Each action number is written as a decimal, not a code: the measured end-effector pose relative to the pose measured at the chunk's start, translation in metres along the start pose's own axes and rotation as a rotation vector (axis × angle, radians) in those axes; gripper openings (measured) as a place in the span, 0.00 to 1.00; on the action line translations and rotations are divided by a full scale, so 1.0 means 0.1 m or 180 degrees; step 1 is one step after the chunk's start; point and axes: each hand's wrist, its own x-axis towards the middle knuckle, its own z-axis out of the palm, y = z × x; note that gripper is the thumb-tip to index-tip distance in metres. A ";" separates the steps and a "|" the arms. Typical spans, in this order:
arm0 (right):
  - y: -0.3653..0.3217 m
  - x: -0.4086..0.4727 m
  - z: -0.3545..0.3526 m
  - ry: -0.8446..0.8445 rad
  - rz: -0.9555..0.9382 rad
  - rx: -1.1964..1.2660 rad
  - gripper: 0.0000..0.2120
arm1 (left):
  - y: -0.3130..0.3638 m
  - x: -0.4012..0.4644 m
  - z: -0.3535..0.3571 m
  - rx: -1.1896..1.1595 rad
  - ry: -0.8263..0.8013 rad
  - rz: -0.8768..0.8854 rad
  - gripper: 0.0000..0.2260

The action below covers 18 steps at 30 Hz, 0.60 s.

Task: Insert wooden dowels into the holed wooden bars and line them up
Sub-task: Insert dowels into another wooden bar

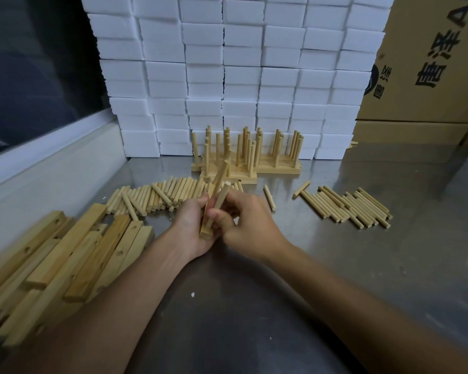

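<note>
Wooden holed bar is gripped upright-tilted in the left hand above the steel table (one dowel already stands in it), while the right hand pinches another dowel against it.

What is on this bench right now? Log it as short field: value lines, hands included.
left hand: grip on a holed bar, held on end
right hand: grip on a dowel against that bar
finished bars: dowels upright, grouped by the white blocks
loose dowels: one pile behind the hands, another pile to the right
empty bars: heaped at left
surface: metal table
</note>
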 end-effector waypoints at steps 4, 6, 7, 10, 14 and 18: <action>0.01 0.01 -0.01 -0.0036 0.0050 0.0020 0.03 | 0.00 0.03 -0.03 -0.0043 -0.0119 0.0074 0.29; 0.01 0.01 -0.02 -0.0028 0.0056 -0.0003 0.04 | -0.01 0.04 -0.04 -0.0015 -0.0113 0.0073 0.30; 0.01 0.02 -0.03 -0.0023 0.0059 0.0000 0.04 | -0.01 0.04 -0.04 -0.0030 -0.0111 0.0070 0.30; 0.02 0.03 -0.06 0.0012 0.0089 -0.0019 0.06 | -0.01 0.06 -0.04 -0.0176 -0.0060 0.0007 0.26; 0.02 0.04 -0.11 0.0094 0.0244 -0.0121 0.09 | 0.00 0.07 -0.04 -0.0223 0.0058 -0.0020 0.20; 0.03 0.06 -0.14 0.0110 0.0704 -0.0338 0.17 | 0.02 0.06 0.00 -0.0206 0.0218 -0.0001 0.20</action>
